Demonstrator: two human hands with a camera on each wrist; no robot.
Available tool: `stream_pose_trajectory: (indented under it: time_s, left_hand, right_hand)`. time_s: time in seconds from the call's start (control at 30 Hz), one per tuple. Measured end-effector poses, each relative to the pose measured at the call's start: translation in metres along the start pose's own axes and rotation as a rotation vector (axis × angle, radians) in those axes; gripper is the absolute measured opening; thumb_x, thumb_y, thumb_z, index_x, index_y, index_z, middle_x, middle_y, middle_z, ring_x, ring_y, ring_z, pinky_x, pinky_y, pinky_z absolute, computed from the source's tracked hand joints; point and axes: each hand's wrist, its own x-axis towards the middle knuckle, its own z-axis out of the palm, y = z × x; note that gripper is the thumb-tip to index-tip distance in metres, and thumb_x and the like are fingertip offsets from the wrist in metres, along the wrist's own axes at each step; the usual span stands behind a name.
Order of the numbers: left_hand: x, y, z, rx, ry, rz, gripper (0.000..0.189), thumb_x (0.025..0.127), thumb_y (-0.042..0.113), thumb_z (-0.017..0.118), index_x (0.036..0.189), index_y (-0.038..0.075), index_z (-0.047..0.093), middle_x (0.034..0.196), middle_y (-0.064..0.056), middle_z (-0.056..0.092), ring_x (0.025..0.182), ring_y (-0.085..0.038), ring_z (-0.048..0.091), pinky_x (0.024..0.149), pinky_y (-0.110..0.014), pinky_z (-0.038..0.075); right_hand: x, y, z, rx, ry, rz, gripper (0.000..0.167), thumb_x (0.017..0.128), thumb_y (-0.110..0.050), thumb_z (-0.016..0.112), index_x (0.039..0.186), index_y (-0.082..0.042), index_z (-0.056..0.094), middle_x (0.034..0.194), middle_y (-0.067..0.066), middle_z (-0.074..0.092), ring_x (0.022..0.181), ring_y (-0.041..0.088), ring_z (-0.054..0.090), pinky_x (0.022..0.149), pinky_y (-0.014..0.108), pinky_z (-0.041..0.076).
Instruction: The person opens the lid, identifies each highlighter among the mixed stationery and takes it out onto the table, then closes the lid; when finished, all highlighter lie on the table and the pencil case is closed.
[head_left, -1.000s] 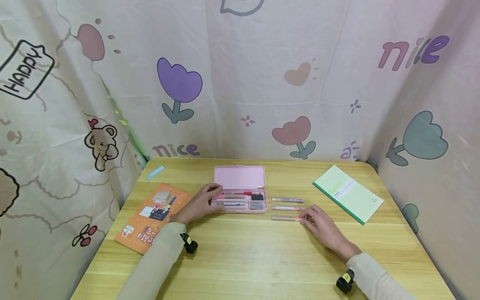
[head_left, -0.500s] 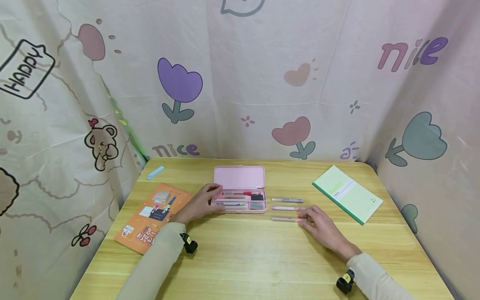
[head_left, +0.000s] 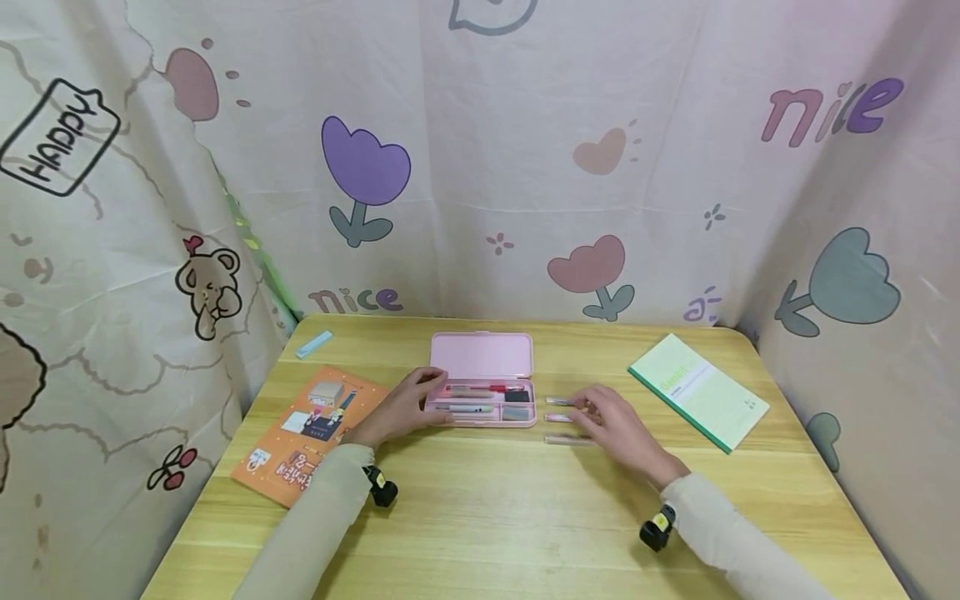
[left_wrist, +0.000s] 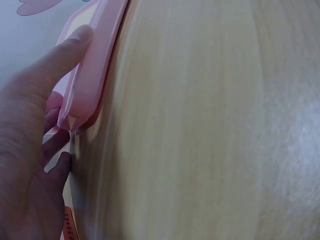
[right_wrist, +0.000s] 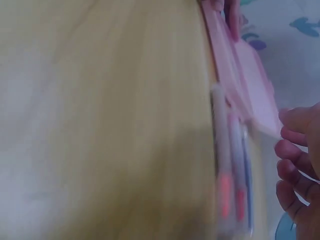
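In the head view a pink pencil case lies with its lid raised. My left hand holds its left end, the thumb on the near wall and the fingers around the end. Inside are a red pen, a white pen, a black block and a greyish block. Right of the case three pens lie side by side; the nearest pen is clear with a pinkish tint. My right hand hovers over their right ends, fingers loosely bent, holding nothing.
An orange booklet lies under my left forearm. A light blue strip sits at the back left, and a green notebook at the back right. A printed curtain hangs along the table's back and sides.
My right hand has let go of the nearest pen's right end and moved left and away from me, over the other pens. The left hand stays on the pencil case.
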Motion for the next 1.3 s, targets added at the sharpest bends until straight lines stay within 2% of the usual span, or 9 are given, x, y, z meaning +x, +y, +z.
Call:
stream_pose_trajectory:
  time_s: [0.1, 0.27, 0.47, 0.6, 0.73, 0.87, 1.07, 1.3]
  left_hand:
    - [0.000, 0.000, 0.000, 0.001, -0.001, -0.005, 0.095, 0.094, 0.054, 0.084, 0.170, 0.014, 0.040, 0.174, -0.012, 0.035, 0.161, -0.041, 0.035, 0.127, -0.065, 0.037]
    - [-0.001, -0.001, 0.000, 0.004, -0.004, -0.005, 0.095, 0.095, 0.054, 0.083, 0.170, 0.014, 0.040, 0.175, -0.012, 0.035, 0.162, -0.041, 0.034, 0.127, -0.064, 0.038]
    - [-0.001, 0.001, 0.000, -0.016, -0.004, -0.011, 0.095, 0.094, 0.053, 0.084, 0.169, 0.015, 0.041, 0.175, -0.011, 0.035, 0.162, -0.041, 0.034, 0.128, -0.066, 0.036]
    - [0.000, 0.000, 0.001, -0.011, -0.002, -0.021, 0.096, 0.093, 0.056, 0.084, 0.169, 0.016, 0.042, 0.174, -0.010, 0.036, 0.161, -0.039, 0.035, 0.128, -0.066, 0.036]
    - [0.001, -0.001, 0.001, -0.006, -0.007, -0.033, 0.096, 0.093, 0.058, 0.084, 0.170, 0.018, 0.041, 0.174, -0.008, 0.036, 0.161, -0.038, 0.035, 0.128, -0.065, 0.036]
    - [0.001, 0.000, 0.000, -0.011, -0.009, -0.041, 0.096, 0.093, 0.057, 0.084, 0.170, 0.018, 0.041, 0.175, -0.008, 0.035, 0.161, -0.038, 0.035, 0.129, -0.065, 0.035]
    - [0.000, 0.002, 0.000, -0.007, -0.003, -0.032, 0.094, 0.093, 0.052, 0.085, 0.169, 0.016, 0.042, 0.174, -0.010, 0.036, 0.161, -0.039, 0.035, 0.129, -0.065, 0.035]
    - [-0.001, 0.000, 0.000, -0.002, -0.003, -0.016, 0.095, 0.094, 0.053, 0.084, 0.169, 0.015, 0.041, 0.174, -0.010, 0.036, 0.161, -0.039, 0.035, 0.127, -0.066, 0.036]
  right_hand:
    - [0.018, -0.013, 0.009, 0.031, -0.025, -0.010, 0.021, 0.104, -0.020, 0.077, 0.121, -0.008, 0.076, 0.110, 0.000, 0.073, 0.103, 0.016, 0.067, 0.093, 0.039, 0.063]
    - [0.046, -0.031, 0.028, 0.048, -0.074, -0.053, 0.021, 0.104, -0.018, 0.076, 0.122, -0.006, 0.077, 0.111, 0.002, 0.075, 0.098, 0.015, 0.066, 0.088, 0.034, 0.060]
    - [0.066, -0.049, 0.055, 0.048, -0.134, -0.164, 0.016, 0.104, -0.014, 0.076, 0.117, -0.005, 0.079, 0.110, 0.004, 0.077, 0.102, 0.019, 0.068, 0.092, 0.040, 0.061]
    - [0.071, -0.058, 0.068, -0.019, -0.142, -0.240, 0.015, 0.103, -0.012, 0.077, 0.115, -0.006, 0.080, 0.114, 0.007, 0.081, 0.107, 0.025, 0.072, 0.099, 0.046, 0.061]
    - [0.073, -0.063, 0.075, -0.076, -0.139, -0.271, 0.015, 0.101, -0.010, 0.078, 0.115, -0.007, 0.082, 0.116, 0.008, 0.082, 0.110, 0.026, 0.074, 0.103, 0.045, 0.061]
    - [0.074, -0.066, 0.079, -0.109, -0.123, -0.290, 0.013, 0.100, -0.010, 0.080, 0.112, -0.009, 0.083, 0.111, 0.006, 0.083, 0.105, 0.024, 0.075, 0.100, 0.044, 0.061]
    - [0.073, -0.067, 0.086, -0.176, -0.095, -0.367, 0.010, 0.097, -0.012, 0.083, 0.107, -0.008, 0.085, 0.104, 0.005, 0.084, 0.100, 0.025, 0.076, 0.105, 0.050, 0.057]
    - [0.076, -0.073, 0.088, -0.195, -0.097, -0.350, 0.011, 0.094, -0.011, 0.086, 0.105, -0.010, 0.086, 0.098, 0.004, 0.083, 0.090, 0.019, 0.075, 0.090, 0.039, 0.062]
